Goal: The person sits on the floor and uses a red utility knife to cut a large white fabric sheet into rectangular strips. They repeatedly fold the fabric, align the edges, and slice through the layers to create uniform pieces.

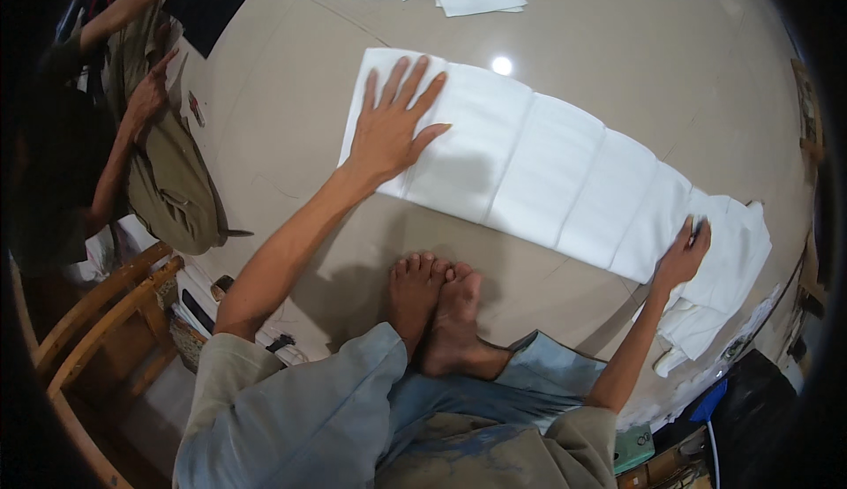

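Left hand (393,131), fingers spread wide, lies flat on the white cloth (556,162), which runs from under it toward three-to-four o'clock; there the right hand (682,255) rests, fingers curled, whether gripping anything I cannot tell.

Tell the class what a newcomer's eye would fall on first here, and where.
The long white cloth stands out first, stretched across the middle of the floor and rumpled toward the right. Next comes the left hand, fingers spread flat on its left end, with the right hand near the rumpled part. Bare feet show just below the middle.
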`<state>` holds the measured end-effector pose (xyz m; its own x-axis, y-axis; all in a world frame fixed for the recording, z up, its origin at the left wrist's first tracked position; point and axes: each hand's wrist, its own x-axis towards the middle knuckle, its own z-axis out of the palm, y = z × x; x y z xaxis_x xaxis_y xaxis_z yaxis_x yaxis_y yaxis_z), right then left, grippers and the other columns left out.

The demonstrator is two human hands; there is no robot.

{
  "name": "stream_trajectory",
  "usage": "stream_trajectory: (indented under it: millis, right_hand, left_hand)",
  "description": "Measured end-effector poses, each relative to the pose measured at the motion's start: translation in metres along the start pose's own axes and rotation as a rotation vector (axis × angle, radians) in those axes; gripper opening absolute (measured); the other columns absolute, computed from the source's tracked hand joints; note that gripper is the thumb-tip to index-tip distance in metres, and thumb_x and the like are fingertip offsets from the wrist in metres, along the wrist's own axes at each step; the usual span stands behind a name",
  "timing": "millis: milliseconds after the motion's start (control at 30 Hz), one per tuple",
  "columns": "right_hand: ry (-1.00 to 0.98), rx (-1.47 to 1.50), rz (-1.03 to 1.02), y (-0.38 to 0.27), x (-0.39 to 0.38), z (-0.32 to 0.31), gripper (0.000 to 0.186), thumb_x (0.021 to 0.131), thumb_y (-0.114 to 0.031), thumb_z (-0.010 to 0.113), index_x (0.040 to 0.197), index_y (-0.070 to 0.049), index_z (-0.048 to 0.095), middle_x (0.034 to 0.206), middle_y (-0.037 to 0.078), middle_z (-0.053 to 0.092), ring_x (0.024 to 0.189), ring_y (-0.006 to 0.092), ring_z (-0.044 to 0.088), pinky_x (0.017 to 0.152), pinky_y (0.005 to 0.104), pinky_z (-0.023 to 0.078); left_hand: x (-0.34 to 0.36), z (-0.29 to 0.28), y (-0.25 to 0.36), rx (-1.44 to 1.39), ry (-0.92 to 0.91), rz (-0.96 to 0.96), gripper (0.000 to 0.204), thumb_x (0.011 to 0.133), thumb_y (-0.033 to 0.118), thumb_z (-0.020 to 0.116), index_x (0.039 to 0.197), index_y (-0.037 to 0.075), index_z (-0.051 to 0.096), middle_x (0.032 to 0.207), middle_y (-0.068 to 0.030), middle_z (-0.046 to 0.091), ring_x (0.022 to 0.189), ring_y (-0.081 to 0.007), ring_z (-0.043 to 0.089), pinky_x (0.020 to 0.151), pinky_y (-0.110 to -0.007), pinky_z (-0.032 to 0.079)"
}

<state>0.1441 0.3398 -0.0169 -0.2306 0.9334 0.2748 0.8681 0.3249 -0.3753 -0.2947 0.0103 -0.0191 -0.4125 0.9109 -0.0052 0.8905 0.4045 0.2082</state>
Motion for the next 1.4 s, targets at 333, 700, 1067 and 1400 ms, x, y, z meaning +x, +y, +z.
stream_trajectory:
  millis: [333, 700, 1067, 1400]
  right_hand:
    - [-0.166, -0.185, -0.277, 0.025, 0.256, 0.067, 0.045, 0.104, -0.040, 0.059, 0.144, -0.020, 0.059, 0.145, 0.005, 0.062, 0.129, 0.0304, 0.061, 0.105, 0.0375, 0.049]
    - [-0.370, 0.587, 0.137, -0.100, -0.069, -0.022, 0.030, 0.099, -0.027, 0.070, 0.107, 0.002, 0.072, 0.076, -0.002, 0.057, 0.071, 0.0088, 0.047, 0.065, 0.0271, 0.042]
    - [-0.690, 0.871, 0.649, -0.149, -0.210, -0.071, 0.047, 0.107, -0.044, 0.054, 0.108, 0.001, 0.067, 0.071, -0.001, 0.054, 0.066, 0.0085, 0.049, 0.061, 0.0247, 0.039]
    - [-0.918, 1.151, 0.804, -0.187, -0.245, -0.071, 0.049, 0.109, -0.047, 0.050, 0.115, -0.001, 0.067, 0.065, -0.005, 0.047, 0.049, 0.0027, 0.039, 0.044, 0.0196, 0.029]
  left_hand:
    - [-0.013, 0.020, 0.142, -0.167, -0.090, -0.202, 0.080, 0.102, 0.043, 0.056, 0.163, 0.004, 0.022, 0.171, -0.0261, 0.007, 0.157, -0.0478, 0.002, 0.119, -0.071, -0.001]
    - [-0.025, 0.029, 0.136, -0.032, 0.021, 0.046, 0.079, 0.100, 0.051, 0.059, 0.163, 0.013, 0.030, 0.173, -0.0152, 0.012, 0.159, -0.0379, 0.007, 0.119, -0.073, 0.007]
    - [-0.056, 0.018, 0.119, -0.089, 0.140, 0.191, 0.074, 0.103, 0.054, 0.049, 0.163, 0.015, 0.031, 0.172, -0.0145, 0.017, 0.159, -0.0370, 0.010, 0.122, -0.070, 0.005]
    - [-0.080, 0.029, 0.117, -0.027, 0.049, 0.285, 0.072, 0.104, 0.056, 0.046, 0.163, 0.019, 0.030, 0.172, -0.0122, 0.017, 0.158, -0.0341, 0.013, 0.123, -0.067, 0.008]
